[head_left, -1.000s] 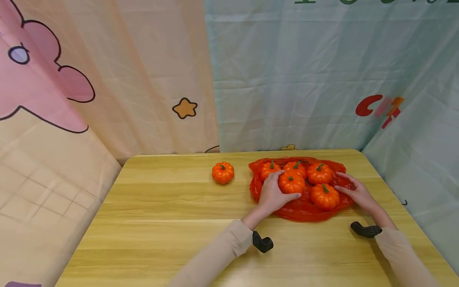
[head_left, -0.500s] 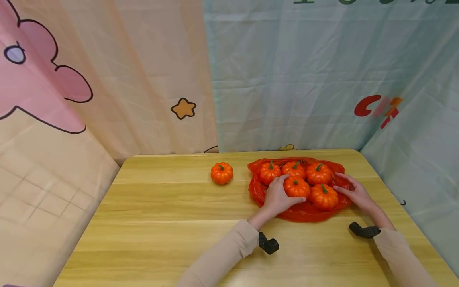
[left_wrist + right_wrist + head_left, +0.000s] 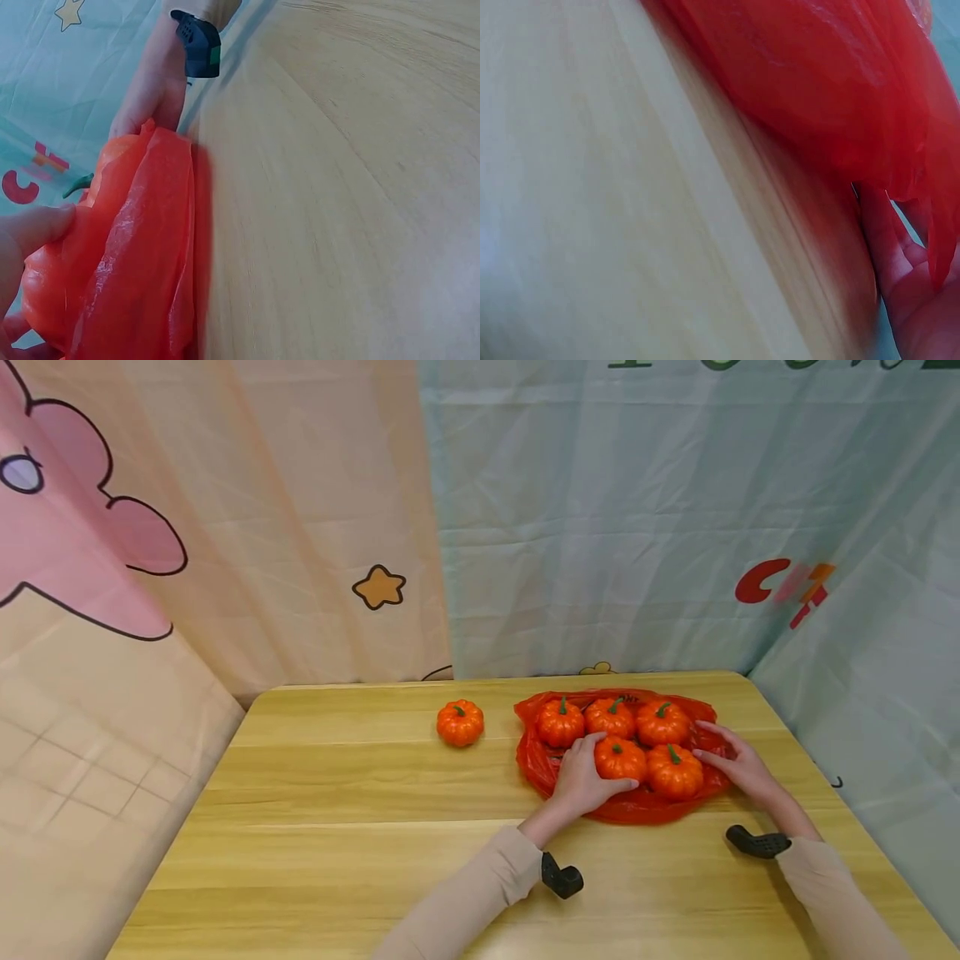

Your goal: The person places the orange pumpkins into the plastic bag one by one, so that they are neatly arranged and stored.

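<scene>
A red plastic bag (image 3: 536, 764) lies spread at the table's right, with several small orange pumpkins in it. My left hand (image 3: 581, 781) grips the front middle pumpkin (image 3: 620, 758), thumb in front and fingers on its left side. Right beside that one sits another pumpkin (image 3: 675, 772); a row of pumpkins (image 3: 611, 718) stands behind. My right hand (image 3: 750, 770) is at the bag's right edge, fingers extended, thumb near the front right pumpkin. In the right wrist view, red plastic (image 3: 832, 97) hangs over part of the right hand (image 3: 922, 307).
A lone pumpkin (image 3: 460, 723) stands on the wooden table (image 3: 337, 852), left of the bag. Printed curtains (image 3: 585, 527) rise behind the table's far edge and along both sides. A black wrist device (image 3: 561, 877) is on each arm.
My left hand has moved right and slightly down with its pumpkin, setting it against the front right one. My right hand has stayed almost where it was at the bag's edge.
</scene>
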`<state>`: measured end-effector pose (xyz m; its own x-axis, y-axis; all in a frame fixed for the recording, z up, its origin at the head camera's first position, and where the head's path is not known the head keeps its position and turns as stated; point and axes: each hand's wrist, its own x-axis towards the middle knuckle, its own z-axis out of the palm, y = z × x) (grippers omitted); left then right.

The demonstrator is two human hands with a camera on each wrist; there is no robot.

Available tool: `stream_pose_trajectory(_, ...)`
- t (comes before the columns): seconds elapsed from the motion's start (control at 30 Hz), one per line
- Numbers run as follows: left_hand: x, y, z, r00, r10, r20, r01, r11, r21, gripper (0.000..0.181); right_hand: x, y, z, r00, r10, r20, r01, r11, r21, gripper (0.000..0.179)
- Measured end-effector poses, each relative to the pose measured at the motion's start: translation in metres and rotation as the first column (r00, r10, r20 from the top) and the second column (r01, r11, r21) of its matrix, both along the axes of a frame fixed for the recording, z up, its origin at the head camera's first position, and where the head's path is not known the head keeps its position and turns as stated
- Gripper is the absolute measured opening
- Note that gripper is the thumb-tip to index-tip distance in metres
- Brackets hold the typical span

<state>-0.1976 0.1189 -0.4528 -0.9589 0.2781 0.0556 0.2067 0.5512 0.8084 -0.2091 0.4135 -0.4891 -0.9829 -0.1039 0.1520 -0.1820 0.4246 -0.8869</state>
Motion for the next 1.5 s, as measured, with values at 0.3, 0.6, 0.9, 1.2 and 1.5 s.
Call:
stream_pose_trajectory(0.3, 0.001, -0.002, -0.003, 1.000, 0.007, -0.012, -0.007, 1.000, -0.006, 0.077, 0.002, 0.000, -0.001, 1.000, -0.016, 0.020, 0.016, 1.000, 0.016, 0.053)
stream_pose_trajectory(0.6, 0.001, -0.006, -0.006, 1.000, -0.005, -0.019, 0.006, 1.000, 0.017, 0.077, 0.000, 0.002, -0.001, 0.999, -0.011, 0.041, 0.011, 1.000, 0.020, 0.054)
stream_pose_trajectory(0.9, 0.003, -0.012, -0.004, 1.000, -0.016, -0.021, 0.016, 0.999, 0.046, 0.076, 0.001, 0.002, -0.001, 0.999, -0.016, 0.049, 0.015, 1.000, 0.027, 0.054)
stream_pose_trajectory(1.2, 0.004, -0.012, -0.005, 0.999, -0.024, -0.029, 0.024, 0.999, 0.029, 0.069, 0.001, 0.001, 0.000, 0.999, -0.017, 0.049, 0.016, 0.999, 0.030, 0.055)
stream_pose_trajectory(1.5, 0.005, -0.012, -0.005, 0.999, -0.032, -0.012, 0.033, 0.999, 0.013, 0.068, 0.002, -0.001, 0.000, 1.000, 0.003, 0.025, -0.003, 1.000, -0.001, 0.054)
